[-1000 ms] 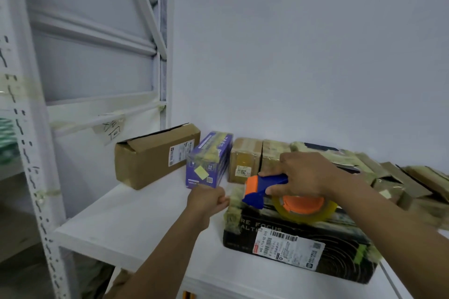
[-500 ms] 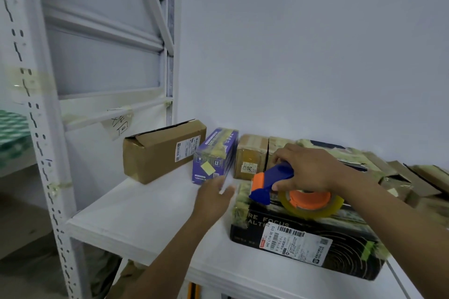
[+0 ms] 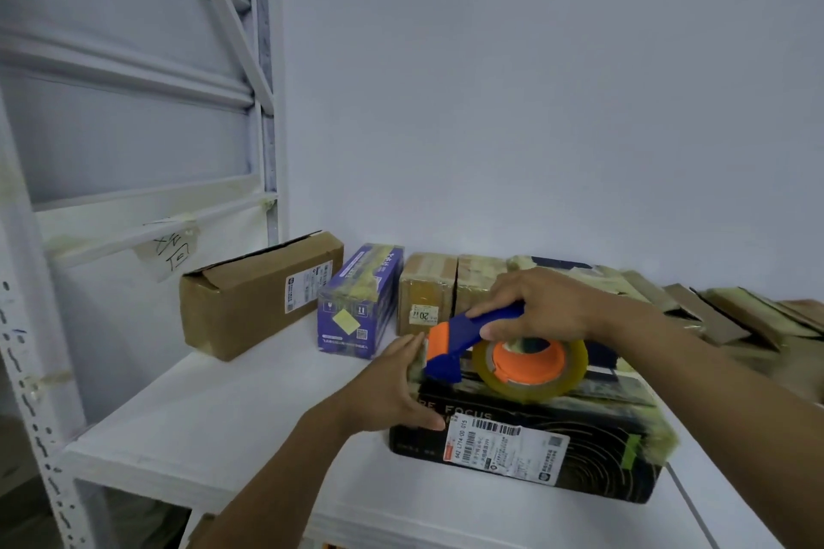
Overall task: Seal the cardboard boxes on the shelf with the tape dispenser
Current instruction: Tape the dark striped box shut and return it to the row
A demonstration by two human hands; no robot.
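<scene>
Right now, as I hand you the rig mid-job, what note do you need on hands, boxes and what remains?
Left hand: pressed flat on the left end of the black printed cardboard box.
Right hand: grips the blue-and-orange tape dispenser, its head at that box's top left edge.
Done: yellowish tape shows on the black box, the purple carton and the small brown boxes.
To do: finish this strip; the long plain brown cardboard box at far left looks untaped.

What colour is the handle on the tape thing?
The tape dispenser has a blue handle; the head view shows it.
</scene>
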